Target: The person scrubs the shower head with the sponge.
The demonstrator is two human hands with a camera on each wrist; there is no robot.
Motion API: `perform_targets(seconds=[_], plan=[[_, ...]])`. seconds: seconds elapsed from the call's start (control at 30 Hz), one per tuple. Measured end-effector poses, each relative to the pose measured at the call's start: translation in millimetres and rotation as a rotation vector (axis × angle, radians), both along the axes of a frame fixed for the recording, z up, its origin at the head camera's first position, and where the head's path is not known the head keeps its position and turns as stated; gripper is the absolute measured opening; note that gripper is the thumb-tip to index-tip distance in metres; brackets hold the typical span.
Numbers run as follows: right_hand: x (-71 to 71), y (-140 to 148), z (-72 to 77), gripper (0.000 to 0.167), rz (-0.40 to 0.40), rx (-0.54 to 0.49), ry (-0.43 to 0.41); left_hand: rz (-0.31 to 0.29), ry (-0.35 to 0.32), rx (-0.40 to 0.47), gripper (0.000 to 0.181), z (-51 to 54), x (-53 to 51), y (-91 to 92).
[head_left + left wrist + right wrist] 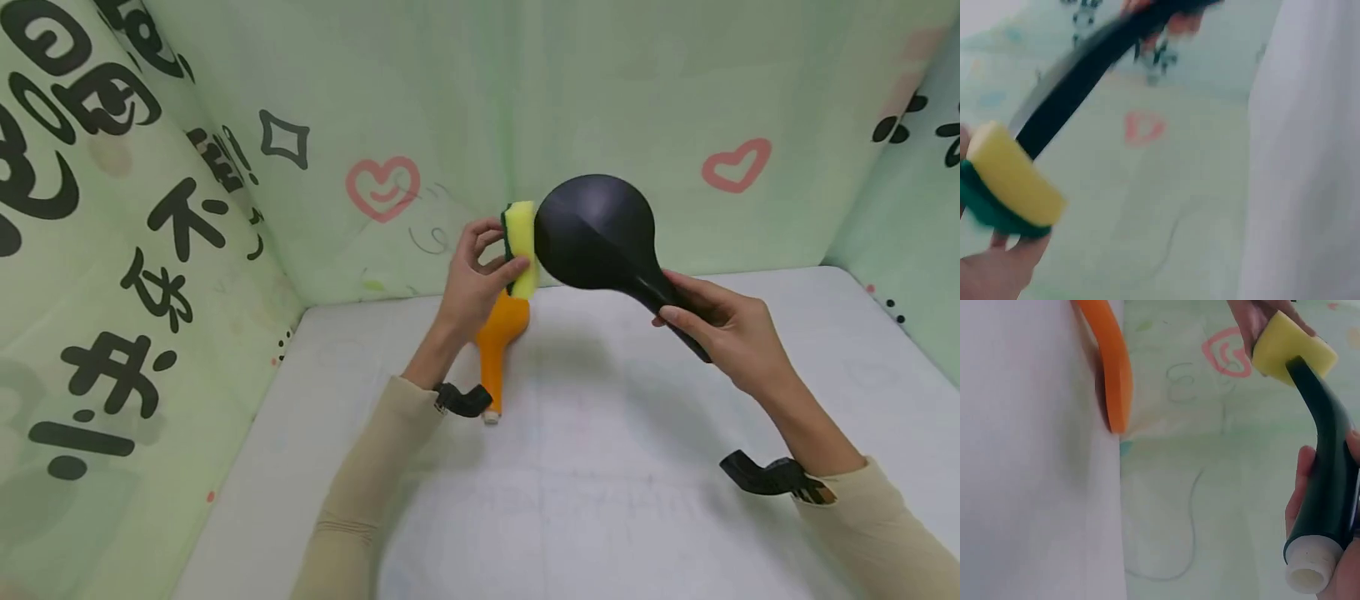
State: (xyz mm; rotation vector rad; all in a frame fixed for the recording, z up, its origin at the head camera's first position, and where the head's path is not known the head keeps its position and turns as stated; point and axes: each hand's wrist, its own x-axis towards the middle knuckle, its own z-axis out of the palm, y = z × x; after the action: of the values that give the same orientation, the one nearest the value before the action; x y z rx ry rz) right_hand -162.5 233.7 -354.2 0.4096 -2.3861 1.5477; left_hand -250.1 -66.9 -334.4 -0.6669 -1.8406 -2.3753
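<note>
We saw the black shower head (600, 233) held up above the white table (600, 500), its round head at the upper left and its handle slanting down to the right. The right hand (731, 325) was clamped on that handle, fingers curled round it and thumb laid along it. In the right wrist view we could see a white threaded end (1313, 565) at the bottom of the handle.

Just left of the black shower head, the left hand (480, 279) pinched a sponge (523, 250) between thumb and fingers. We saw the sponge's yellow side turned toward the black shower head and touching its rim, while the dark green side faced away from it. The two hands were apart, one on each side of the round head.

Below and to the left of the black shower head, an orange shower head (495, 346) lay on the table, partly covered by the left hand and the sponge. Behind the black shower head we saw a pale green sheet (600, 83), with one pink heart (384, 195) drawn to its left and another to its right. Farther left of it, large black writing (120, 367) ran down the side.
</note>
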Motion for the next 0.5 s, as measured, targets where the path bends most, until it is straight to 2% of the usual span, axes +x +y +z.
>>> perform_targets(seconds=[0.1,0.17,0.23,0.33,0.4,0.5], plan=[[-2.8,-11,4.6,0.048,0.016,-0.148,-0.044,0.023,0.048,0.12,0.054,-7.9,16.4,29.9],[-4.0,-20,5.2,0.049,0.033,-0.233,-0.063,0.076,0.085,0.162,0.057,-10.6,25.6,48.7],[-2.8,-29,4.6,0.051,0.042,-0.27,-0.072,0.154,0.116,0.172,0.059,-11.5,32.1,63.0],[2.2,-41,2.3,0.054,0.079,-0.338,-0.092,0.293,0.175,0.195,0.06,-8.5,35.5,73.2],[5.0,-49,2.5,0.057,0.102,-0.397,-0.113,0.353,0.225,0.228,0.058,-5.5,34.5,75.1],[4.7,-57,5.1,0.057,0.14,-0.536,-0.117,0.428,0.313,0.196,0.055,-4.8,34.8,78.2]])
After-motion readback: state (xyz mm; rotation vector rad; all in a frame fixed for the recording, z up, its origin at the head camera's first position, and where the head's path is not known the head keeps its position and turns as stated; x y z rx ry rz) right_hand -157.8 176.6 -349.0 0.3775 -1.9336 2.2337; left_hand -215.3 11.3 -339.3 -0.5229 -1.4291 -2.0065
